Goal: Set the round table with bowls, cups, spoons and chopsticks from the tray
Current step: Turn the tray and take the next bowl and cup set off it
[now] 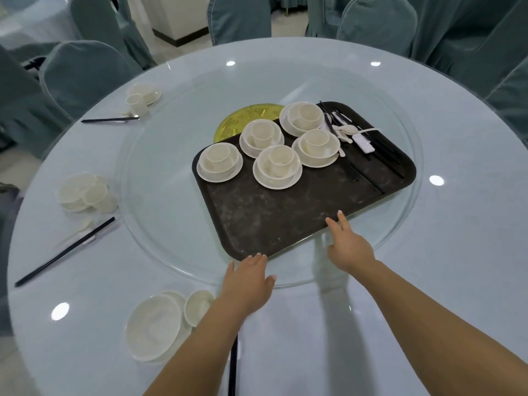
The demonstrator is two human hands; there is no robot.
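**Both hands at the near edge of the tray**

The dark tray [285,212] lies on the glass turntable [160,212] in the middle of the round table [428,281]; its far corner covers part of a gold disc [237,121]; the left hand [245,284] reaches to the tray's near corner with fingers straight, fingertips touching the rim and holding nothing; the right hand [347,247] rests further right along the same edge, fingers extended, tips on the rim, nothing gripped. Five stacked sets [274,167], each a cup in a bowl on a saucer, stand on the tray's far half; black chopsticks [380,147] and white spoons [345,131] lie along its right side. On the table's left rim three places are laid: a far set [143,97] with chopsticks beside it; a middle set [85,192] with a spoon and chopsticks just in front; a near set [160,324] by the left forearm, with a black stick partly hidden under that arm. Teal covered chairs [85,72] ring the table.
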